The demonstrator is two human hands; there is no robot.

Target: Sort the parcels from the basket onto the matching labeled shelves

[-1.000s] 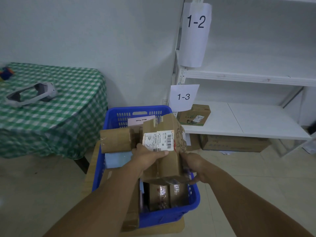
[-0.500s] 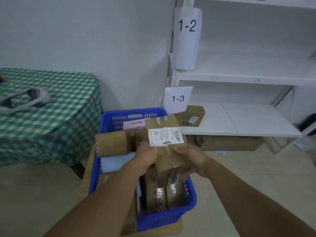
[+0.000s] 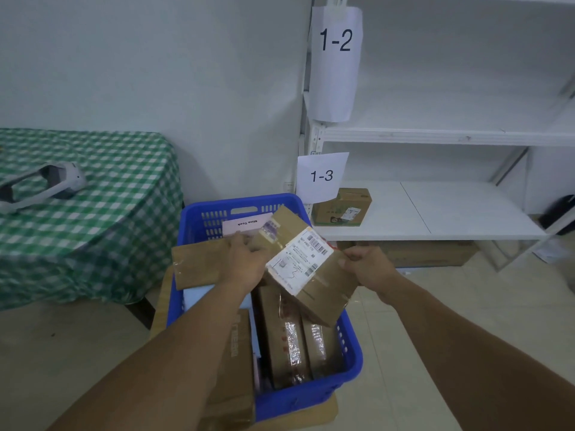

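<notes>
A brown cardboard parcel [image 3: 314, 287] with a white barcode label facing up is tilted above the blue basket [image 3: 199, 219]. My left hand [image 3: 245, 262] grips its left side and my right hand [image 3: 367, 265] grips its right edge. The basket holds several more brown parcels [image 3: 286, 337] and a pale pink box [image 3: 245, 223] at the back. To the right stands a white shelf unit with paper labels 1-2 [image 3: 336, 42] and 1-3 [image 3: 322, 175]. One small brown box [image 3: 342, 208] sits on the 1-3 shelf [image 3: 451, 213].
A table under a green checked cloth [image 3: 93, 197] stands at the left with a white headset [image 3: 40, 188] on it. The basket rests on a wooden stand [image 3: 311, 415]. A flat carton [image 3: 420, 253] lies on the floor under the lowest shelf. Tiled floor spreads to the right.
The held parcel has turned so its label lies tilted and faces up. My right hand has shifted from under the parcel to its right edge. The view has moved slightly left.
</notes>
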